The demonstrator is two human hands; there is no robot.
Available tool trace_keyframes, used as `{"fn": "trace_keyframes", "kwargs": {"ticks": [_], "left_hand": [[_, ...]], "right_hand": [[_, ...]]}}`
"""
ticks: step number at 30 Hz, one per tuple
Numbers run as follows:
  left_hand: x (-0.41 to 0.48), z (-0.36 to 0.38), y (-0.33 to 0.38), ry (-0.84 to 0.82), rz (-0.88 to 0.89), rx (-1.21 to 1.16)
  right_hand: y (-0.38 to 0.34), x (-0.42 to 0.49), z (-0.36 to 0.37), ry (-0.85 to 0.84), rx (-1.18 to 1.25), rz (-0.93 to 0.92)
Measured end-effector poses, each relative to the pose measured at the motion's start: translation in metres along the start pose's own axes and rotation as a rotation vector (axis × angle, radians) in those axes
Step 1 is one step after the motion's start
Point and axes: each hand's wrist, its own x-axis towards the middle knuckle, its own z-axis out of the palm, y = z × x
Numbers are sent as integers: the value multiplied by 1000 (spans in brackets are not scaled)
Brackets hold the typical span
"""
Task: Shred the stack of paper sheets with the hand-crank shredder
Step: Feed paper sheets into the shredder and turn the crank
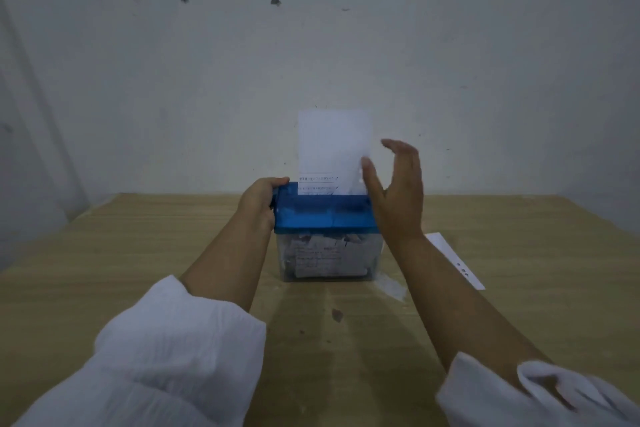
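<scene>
Though fingers [281,180] half hidden behind the shredder [325,218], left hand [258,203] grasping it; right hand [398,194] released

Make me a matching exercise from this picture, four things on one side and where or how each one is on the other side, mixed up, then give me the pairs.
Things:
1. left hand
2. right hand
3. upright sheet
4. flat paper

States:
A. lies on the table, right of the shredder
B. stands in the shredder's top slot
C. grips the shredder's left end
D. open, beside the upright sheet's right edge

Pairs: 1-C, 2-D, 3-B, 4-A.
</scene>
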Motion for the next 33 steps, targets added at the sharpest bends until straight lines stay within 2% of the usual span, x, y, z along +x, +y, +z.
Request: {"fn": "trace_keyframes", "kwargs": {"ticks": [3, 5, 8, 13, 16, 21, 26, 30, 33], "left_hand": [[1, -2, -2, 1, -6, -9], [1, -2, -2, 6, -1, -8], [1, -1, -1, 14, 11, -18], [1, -4, -1, 9, 30, -81], [4, 0, 0, 20, 162, -125], [5, 2, -3, -7, 247, -223], [4, 2, -5, 20, 421, -243], [-5, 0, -5, 94, 456, -64], [-8, -10, 7, 255, 633, 311]], "right_hand": [[-8, -30, 15, -219, -162, -295], [-4, -41, 22, -259, -315, -402], [1, -40, 25, -268, -437, -464], [-2, -42, 28, -269, -458, -434], [-3, -44, 30, -254, -456, -400], [-4, -47, 32, -275, -468, -379], [-6, -46, 33, -304, -501, -356], [-7, -48, 31, -367, -511, -319], [-9, -47, 31, -363, -530, -299]]}}
